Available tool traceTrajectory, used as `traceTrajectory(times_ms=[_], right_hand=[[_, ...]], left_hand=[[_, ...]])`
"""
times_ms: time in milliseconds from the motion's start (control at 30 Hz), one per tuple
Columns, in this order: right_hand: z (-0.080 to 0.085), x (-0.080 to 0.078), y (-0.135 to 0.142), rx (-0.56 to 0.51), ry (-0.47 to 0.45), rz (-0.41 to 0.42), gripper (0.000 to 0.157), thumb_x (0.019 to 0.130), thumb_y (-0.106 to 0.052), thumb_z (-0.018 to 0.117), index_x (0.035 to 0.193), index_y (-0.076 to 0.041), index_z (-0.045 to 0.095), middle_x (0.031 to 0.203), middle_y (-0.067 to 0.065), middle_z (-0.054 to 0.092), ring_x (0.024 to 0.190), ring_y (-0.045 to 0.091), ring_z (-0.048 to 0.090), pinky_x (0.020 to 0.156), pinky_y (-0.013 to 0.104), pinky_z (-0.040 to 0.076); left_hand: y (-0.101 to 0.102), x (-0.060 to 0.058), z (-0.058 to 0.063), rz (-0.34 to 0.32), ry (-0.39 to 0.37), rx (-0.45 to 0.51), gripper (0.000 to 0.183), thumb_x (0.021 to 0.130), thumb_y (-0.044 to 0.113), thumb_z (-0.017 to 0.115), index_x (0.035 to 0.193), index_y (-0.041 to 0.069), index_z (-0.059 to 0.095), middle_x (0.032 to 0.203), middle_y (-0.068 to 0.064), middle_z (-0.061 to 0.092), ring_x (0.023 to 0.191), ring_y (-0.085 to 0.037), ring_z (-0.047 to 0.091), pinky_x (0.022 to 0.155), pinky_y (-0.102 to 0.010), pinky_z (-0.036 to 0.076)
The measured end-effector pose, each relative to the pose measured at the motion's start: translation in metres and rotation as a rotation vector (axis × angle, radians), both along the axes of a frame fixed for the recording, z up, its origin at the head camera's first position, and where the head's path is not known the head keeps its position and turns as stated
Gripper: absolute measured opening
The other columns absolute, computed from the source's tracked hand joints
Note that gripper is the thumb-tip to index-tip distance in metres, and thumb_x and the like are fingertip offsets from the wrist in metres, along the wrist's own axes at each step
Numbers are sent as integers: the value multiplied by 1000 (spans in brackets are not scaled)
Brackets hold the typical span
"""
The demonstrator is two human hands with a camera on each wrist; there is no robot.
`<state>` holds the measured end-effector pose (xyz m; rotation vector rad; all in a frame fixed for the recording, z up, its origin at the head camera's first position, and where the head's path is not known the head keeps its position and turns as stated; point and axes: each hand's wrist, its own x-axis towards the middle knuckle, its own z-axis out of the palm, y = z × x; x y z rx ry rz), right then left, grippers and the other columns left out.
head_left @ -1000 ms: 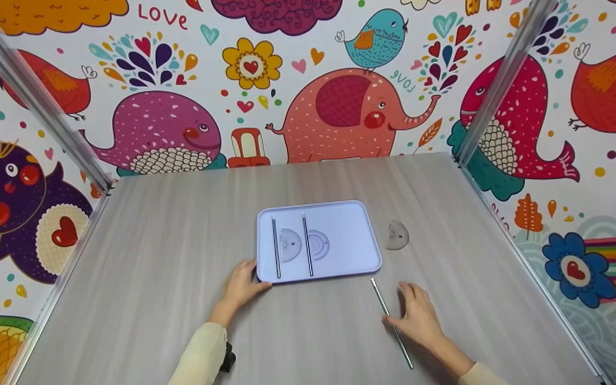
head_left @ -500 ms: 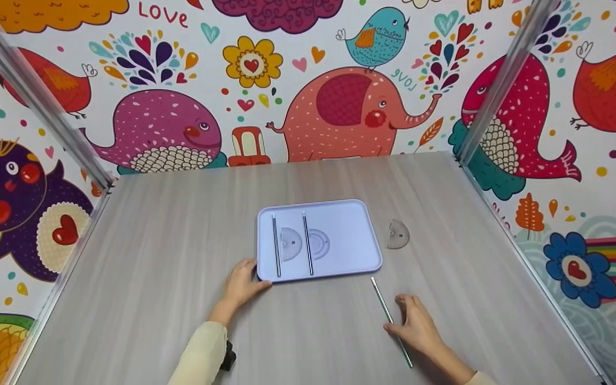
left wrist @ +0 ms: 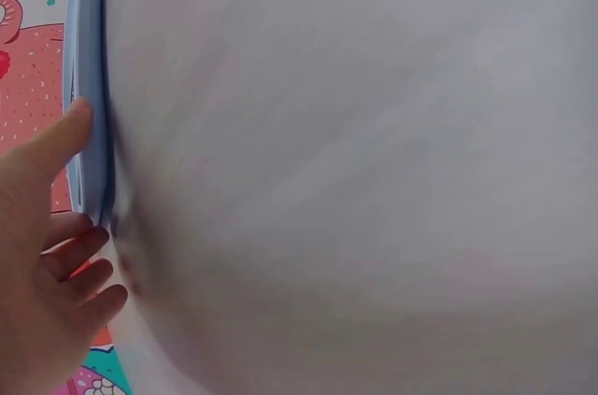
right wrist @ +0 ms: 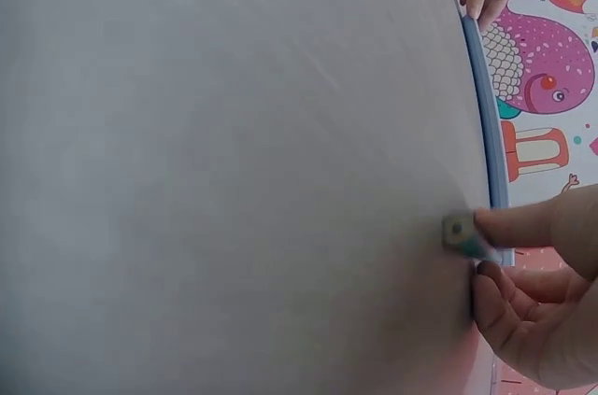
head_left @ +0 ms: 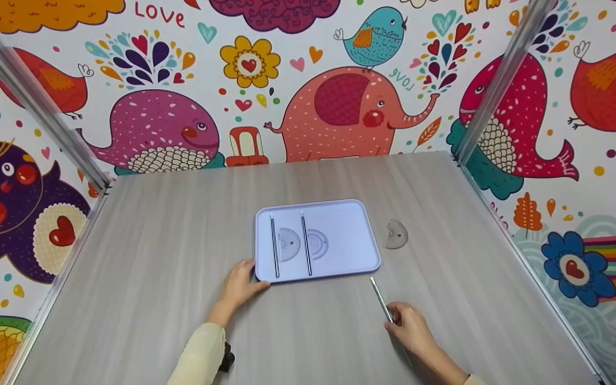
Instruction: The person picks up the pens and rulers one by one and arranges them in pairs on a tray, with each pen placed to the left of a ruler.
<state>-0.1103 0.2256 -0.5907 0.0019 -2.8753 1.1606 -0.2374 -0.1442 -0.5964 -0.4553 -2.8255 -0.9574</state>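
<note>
In the head view, a pale lavender tray [head_left: 348, 235] lies on the table. My left hand [head_left: 239, 283] holds its near left corner, thumb along the front side and fingers at the left side; the left wrist view shows the thumb on the tray wall [left wrist: 93, 68]. On the tray are two dark pencils [head_left: 274, 246] and two clear half-round protractors [head_left: 290, 245], alternating. My right hand [head_left: 412, 329] pinches a silvery green pencil [head_left: 379, 295] between thumb and fingers, right of the tray's front. The right wrist view shows the pencil's blunt end [right wrist: 458, 230].
A third clear protractor [head_left: 397, 235] lies on the wood-grain table [head_left: 179, 224], just right of the tray. Walls with cartoon animals [head_left: 340, 117] stand at the back and both sides, with metal posts [head_left: 500, 85] at the corners.
My right hand has moved down slightly and its fingers have closed on the green pencil, which lay between thumb and fingers before. The left hand and the tray stay in place.
</note>
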Motion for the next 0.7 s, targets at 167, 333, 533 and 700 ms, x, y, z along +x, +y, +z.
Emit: traceTrajectory(times_ms=[167,333,533,700], right_hand=[[2,0,-3,10,19,7,26,66,12,67,90,5,61,68,0,49,62,10,46,50,20,42],[5,-1,-2,-8,-12,3,25,65,11,64,89,6,61,67,2,50,61,11,46,49,20,41],[10,-4,7,-78,-70,56,20,63,6,62,84,5,59,65,0,48,58,9,43,48,19,38],[19,-8,17,-243,-258,90,19,68,1,58,86,6,57,66,-1,48,56,8,45,44,17,39]], left_hand=[[1,0,1,5,-10,16,62,65,22,79,110,-13,56,108,-27,56,103,-40,52,92,-48,41],[0,1,3,6,-15,18,61,65,22,79,110,-12,57,108,-25,57,103,-39,53,92,-48,42],[0,1,3,-1,-33,18,62,66,23,79,113,-11,56,111,-26,56,105,-40,52,93,-49,41],[-1,1,2,1,-30,14,63,66,24,79,113,-11,56,111,-26,56,104,-40,52,93,-49,40]])
